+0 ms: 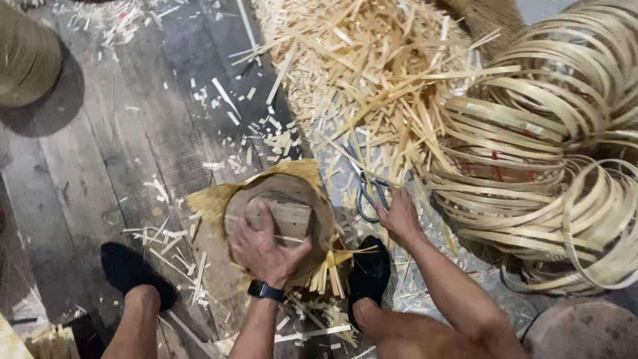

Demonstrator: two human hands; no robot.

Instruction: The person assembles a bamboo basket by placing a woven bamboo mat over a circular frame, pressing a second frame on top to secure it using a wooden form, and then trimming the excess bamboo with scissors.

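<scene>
A small pale rectangular wooden block [282,216] lies on a round brown wooden mould [279,223] wrapped in yellow woven bamboo strips, and the left hand [266,249] presses it there, fingers spread narrow over the block's near edge with the thumb hooked round its right side. Just right of those fingers, the right hand [399,216] closes on the handles of grey metal scissors [369,189], blades pointing away over the bamboo offcut pile [359,73]. Coiled bamboo hoops [551,146] lie beyond the right hand.
</scene>
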